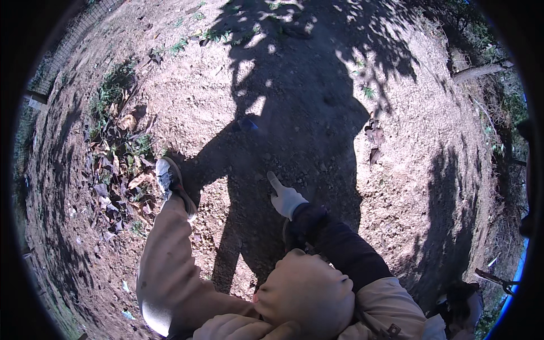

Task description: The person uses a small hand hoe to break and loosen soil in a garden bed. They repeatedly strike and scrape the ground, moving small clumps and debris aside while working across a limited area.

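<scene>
My right hand [287, 197], in a white glove and a dark cuff, hangs over the shaded soil. One finger points forward, the others look curled, and no object shows in it. My left hand is out of view. Before me lies bare, pebbly ground [199, 93] with my own shadow [297, 140] across it. My bent knee [310, 289] in tan trousers fills the bottom middle. The other leg stretches to the left and ends in a black-and-white shoe [172, 182].
Dry leaves [112, 191] and green weeds [102, 100] lie beyond the shoe at left. A wire fence [70, 49] curves along the upper left. At the right are a bare log or branch [482, 71], brush, and a dark, partly hidden shape [461, 304] low down.
</scene>
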A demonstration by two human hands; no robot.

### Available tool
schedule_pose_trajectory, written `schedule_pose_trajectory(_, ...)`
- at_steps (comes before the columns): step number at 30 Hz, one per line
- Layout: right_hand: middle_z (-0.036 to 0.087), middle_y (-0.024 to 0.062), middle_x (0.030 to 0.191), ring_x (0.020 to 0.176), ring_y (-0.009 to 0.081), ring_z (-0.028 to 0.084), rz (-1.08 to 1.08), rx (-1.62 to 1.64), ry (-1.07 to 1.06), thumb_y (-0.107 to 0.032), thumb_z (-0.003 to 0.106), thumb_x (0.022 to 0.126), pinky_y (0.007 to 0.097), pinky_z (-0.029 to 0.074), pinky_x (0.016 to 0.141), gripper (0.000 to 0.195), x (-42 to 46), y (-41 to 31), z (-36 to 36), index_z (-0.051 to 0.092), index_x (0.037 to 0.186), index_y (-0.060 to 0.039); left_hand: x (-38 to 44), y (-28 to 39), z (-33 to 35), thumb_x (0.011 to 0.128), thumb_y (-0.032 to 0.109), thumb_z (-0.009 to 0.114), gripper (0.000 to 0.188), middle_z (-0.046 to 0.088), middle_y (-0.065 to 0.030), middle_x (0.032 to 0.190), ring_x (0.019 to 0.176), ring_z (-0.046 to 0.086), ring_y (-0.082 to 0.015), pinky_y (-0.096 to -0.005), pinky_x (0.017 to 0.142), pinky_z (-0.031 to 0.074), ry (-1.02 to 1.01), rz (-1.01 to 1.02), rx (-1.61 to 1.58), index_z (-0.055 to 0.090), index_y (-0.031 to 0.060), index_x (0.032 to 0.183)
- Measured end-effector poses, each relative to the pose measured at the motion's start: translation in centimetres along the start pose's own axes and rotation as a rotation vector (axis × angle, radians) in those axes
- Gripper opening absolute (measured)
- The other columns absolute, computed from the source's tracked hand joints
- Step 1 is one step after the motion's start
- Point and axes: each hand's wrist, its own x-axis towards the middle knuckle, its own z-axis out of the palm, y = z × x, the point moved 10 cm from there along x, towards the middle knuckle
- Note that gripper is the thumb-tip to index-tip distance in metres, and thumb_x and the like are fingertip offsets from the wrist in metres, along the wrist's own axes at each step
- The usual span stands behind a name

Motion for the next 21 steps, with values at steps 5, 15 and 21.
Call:
schedule_pose_trajectory(5,0.061,0.0277,0.094,0.089,0.0417,0.061,0.027,-0.151,-0.249,-0.027,0.040,0.090,0.0459,0.048,0.083,0.065,-7.7,5.9,7.0,0.005,0.143,-0.0389,-0.4,0.0,-0.2,0.067,0.012,0.068,0.047,0.059,-0.0061,0.084,0.072,0.059,-0.0235,-0.0350,0.067,0.050,-0.008,-0.008,0.026,0.060,0.0037,0.112)
schedule_pose_trajectory(15,0.063,0.0259,0.090,0.087,0.0430,0.061,0.065,-0.100,-0.078,-0.027,0.045,0.087,0.0498,0.048,0.080,0.066,-13.6,11.5,2.7,0.011,0.143,-0.0373,-0.3,-0.9,0.3,0.069,0.010,0.065,0.047,0.058,-0.0066,0.077,0.070,0.060,-0.0249,-0.0342,0.063,0.049,0.002,-0.034,0.057,0.058,0.0014,0.114)
schedule_pose_trajectory(21,0.060,0.0268,0.100,0.096,0.0428,0.058,0.093,0.035,0.144,-0.027,0.046,0.087,0.0481,0.045,0.087,0.064,-7.4,9.6,-0.9,0.016,0.142,-0.0391,0.4,-0.4,1.4,0.070,0.008,0.063,0.050,0.059,-0.0080,0.077,0.065,0.059,-0.0253,-0.0337,0.057,0.047,-0.035,0.004,0.007,0.056,0.0011,0.119)
